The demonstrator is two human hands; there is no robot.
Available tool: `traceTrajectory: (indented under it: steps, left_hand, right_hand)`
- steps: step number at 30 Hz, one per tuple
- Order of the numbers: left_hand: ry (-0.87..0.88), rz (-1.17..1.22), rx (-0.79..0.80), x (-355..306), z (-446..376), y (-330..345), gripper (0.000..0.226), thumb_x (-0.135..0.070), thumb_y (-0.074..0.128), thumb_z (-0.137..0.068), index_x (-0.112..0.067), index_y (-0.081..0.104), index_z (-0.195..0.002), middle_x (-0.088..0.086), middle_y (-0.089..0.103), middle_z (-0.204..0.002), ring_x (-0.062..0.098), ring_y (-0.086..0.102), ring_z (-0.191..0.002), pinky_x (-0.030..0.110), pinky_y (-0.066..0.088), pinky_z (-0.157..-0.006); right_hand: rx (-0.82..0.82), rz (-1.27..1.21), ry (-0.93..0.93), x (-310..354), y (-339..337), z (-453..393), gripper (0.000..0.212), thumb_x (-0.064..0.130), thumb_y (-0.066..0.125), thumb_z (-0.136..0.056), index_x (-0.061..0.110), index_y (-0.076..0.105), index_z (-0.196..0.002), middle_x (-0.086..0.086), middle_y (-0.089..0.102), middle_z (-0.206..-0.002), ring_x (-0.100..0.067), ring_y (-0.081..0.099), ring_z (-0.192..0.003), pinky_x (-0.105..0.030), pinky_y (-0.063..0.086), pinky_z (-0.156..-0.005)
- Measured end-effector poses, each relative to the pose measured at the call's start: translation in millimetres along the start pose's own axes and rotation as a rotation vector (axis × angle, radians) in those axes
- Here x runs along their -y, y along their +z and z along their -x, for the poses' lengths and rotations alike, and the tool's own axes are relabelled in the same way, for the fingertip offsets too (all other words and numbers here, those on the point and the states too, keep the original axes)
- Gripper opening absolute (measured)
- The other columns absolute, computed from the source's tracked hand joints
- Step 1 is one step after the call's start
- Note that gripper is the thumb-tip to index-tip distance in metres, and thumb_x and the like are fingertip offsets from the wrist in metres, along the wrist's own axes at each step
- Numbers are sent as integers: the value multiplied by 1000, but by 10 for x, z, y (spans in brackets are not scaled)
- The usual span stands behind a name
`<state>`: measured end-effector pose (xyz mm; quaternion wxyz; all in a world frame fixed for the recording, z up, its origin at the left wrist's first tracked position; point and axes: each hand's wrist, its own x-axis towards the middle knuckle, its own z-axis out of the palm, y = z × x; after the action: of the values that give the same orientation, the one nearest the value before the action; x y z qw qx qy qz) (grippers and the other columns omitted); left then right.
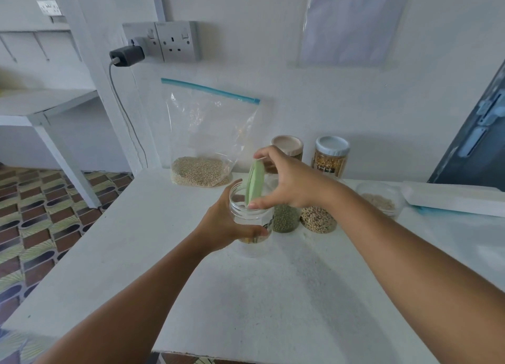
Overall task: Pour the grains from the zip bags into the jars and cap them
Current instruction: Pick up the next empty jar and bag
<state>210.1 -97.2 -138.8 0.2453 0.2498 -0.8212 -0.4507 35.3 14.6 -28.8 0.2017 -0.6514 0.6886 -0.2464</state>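
Note:
My left hand [224, 225] grips a clear, empty-looking jar [252, 215] standing on the white table [191, 268]. Just above its open mouth my right hand [289, 183] pinches a pale green lid [255, 181], tilted on edge. A zip bag [207, 134] with a blue seal leans upright against the wall behind, light grains pooled in its bottom. Right of the jar stand a jar of green grains [285, 218] and a jar of beige grains [318, 218], both partly hidden by my right hand.
At the back stand a jar with a pink lid [288, 145] and a jar with a blue lid [330, 155] holding yellow kernels. A low clear container [381, 199] and a flat white packet [453, 199] lie at the right. A charger cable [125, 112] hangs from the wall socket.

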Motion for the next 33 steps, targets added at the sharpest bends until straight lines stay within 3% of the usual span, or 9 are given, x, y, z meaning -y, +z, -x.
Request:
traceTrajectory:
  steps: [6,10,13,15,17,23,27,30,33]
  left_hand:
    - [15,9,13,-7,-20,-3,114,-43,103,-56,-36,41,-151,-12,60,-142,12,57,-133,49,48,-112]
    - [-31,8,5,38,-27,-15,118,-54,103,-49,-44,41,-148,-14,62,-139,8,57,-132,49,48,-111]
    - [-73,11,-12,62,-20,-6,129,-61,101,-43,-44,35,-152,-17,62,-132,1,57,-127,44,50,-110]
    - [-79,15,-11,60,-12,-3,135,-60,100,-42,-38,31,-155,-15,61,-131,0,57,-126,42,50,-110]
    - [-75,10,-7,48,-12,-2,135,-62,100,-40,-38,33,-155,-15,62,-131,2,58,-125,41,49,-110]
    - [-72,12,3,33,-6,5,125,-60,99,-41,-39,40,-148,-15,62,-130,5,59,-124,35,51,-106]
    - [-90,17,0,24,-8,-8,125,-62,100,-38,-39,41,-147,-14,62,-130,6,60,-123,35,51,-105]
    - [-92,7,7,-1,-4,-16,122,-59,101,-41,-38,42,-146,-16,62,-129,2,58,-125,37,50,-108]
    - [-84,-16,24,-39,-4,-28,111,-46,104,-51,-38,43,-144,-24,59,-128,-6,54,-127,36,50,-108]
  right_hand:
    - [-83,-100,104,-248,61,137,94,49,95,-67,31,45,-144,17,61,-128,0,58,-115,-26,49,-97]
    - [-141,-263,160,-412,171,234,102,54,97,-58,33,41,-142,15,60,-131,-4,58,-121,-33,49,-105]
    - [-275,-322,214,-544,289,487,96,49,96,-65,33,38,-139,16,55,-132,-2,55,-120,-23,47,-94]
    - [-372,-293,266,-674,406,712,93,50,95,-65,32,39,-137,17,55,-126,0,55,-114,-21,47,-88]
    - [-413,-145,356,-848,576,881,98,59,95,-60,31,41,-137,12,52,-127,-11,51,-119,-32,47,-94]
    - [-97,154,636,-1140,943,1095,104,71,82,-66,35,31,-149,-5,23,-147,-32,21,-140,-47,27,-112]
    - [-117,183,571,-1044,938,1064,107,78,74,-71,39,24,-157,-3,22,-147,-30,19,-141,-47,23,-114]
    - [-284,-43,359,-778,805,877,95,74,69,-80,36,31,-158,1,30,-148,-25,23,-146,-48,25,-119]
    - [-270,-228,208,-442,679,590,95,68,73,-82,32,31,-160,5,35,-155,-15,35,-142,-43,36,-116]
